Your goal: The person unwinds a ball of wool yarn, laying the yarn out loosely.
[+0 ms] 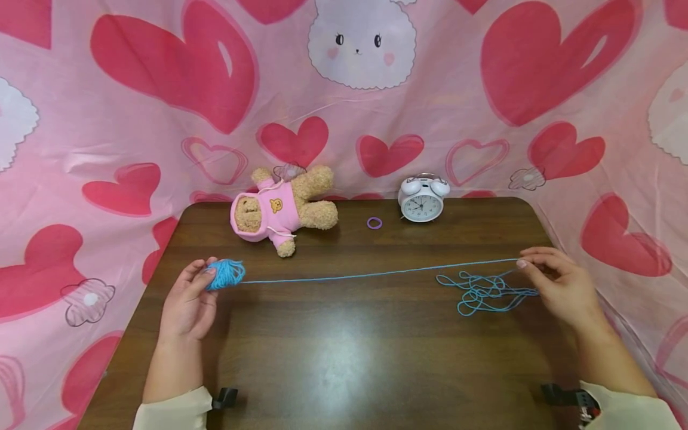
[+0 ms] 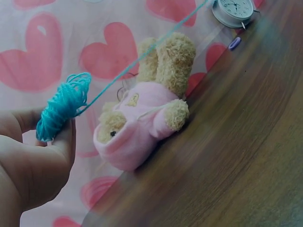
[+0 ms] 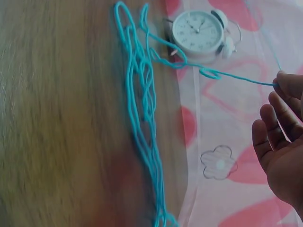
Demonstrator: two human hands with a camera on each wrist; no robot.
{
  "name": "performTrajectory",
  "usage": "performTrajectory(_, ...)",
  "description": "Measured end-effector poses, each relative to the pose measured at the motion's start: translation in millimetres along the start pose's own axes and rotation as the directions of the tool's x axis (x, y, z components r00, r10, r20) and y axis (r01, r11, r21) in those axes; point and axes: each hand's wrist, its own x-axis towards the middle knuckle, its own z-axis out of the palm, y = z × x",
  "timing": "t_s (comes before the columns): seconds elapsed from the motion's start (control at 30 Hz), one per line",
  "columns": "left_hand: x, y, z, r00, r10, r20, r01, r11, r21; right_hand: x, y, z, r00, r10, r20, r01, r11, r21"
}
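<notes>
At the left of the head view, my left hand [image 1: 189, 298] holds a small wound bundle of blue yarn [image 1: 226, 275] between thumb and fingers. From that bundle a taut yarn strand [image 1: 344, 276] runs across above the table to my right hand [image 1: 564, 286], which pinches it between thumb and index finger. The other right fingers are loosely bent, as the right wrist view shows. Below the pinch, loose yarn [image 1: 478, 292] lies in tangled loops on the table, joined to the pinched strand. The left wrist view shows the bundle [image 2: 64, 106] close up, its loops standing out past the fingertips.
A teddy bear [image 1: 282, 206] in a pink hoodie lies at the table's back left. A purple ring-shaped band [image 1: 374, 223] and a white twin-bell alarm clock [image 1: 421, 200] sit farther right. Pink heart-patterned cloth [image 1: 344, 101] hangs behind the brown table [image 1: 333, 358].
</notes>
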Motion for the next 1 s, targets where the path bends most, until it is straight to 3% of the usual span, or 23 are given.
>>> performTrajectory(0.4,-3.1,7.5,-3.9,1.0,-0.001,-0.01,0.001,1.0,-0.019,-6.5,26.2,-26.8,0.996,0.045,-0.071,-0.046,0.999,-0.012)
performTrajectory(0.6,-3.5,9.4,-4.6,1.0,0.011,-0.001,-0.011,0.999,-0.042,-10.9,42.9,-45.5,0.988,0.147,-0.057,-0.151,0.986,-0.076)
performTrajectory(0.77,-4.0,10.6,-5.0,1.0,0.012,-0.005,-0.012,0.999,-0.045,-14.7,56.0,-60.4,0.966,0.256,-0.045,-0.259,0.961,-0.097)
performTrajectory(1.0,-5.7,14.1,-5.4,1.0,0.002,-0.031,-0.003,0.999,-0.036,-18.1,71.3,-70.4,0.951,0.306,-0.039,-0.307,0.932,-0.191)
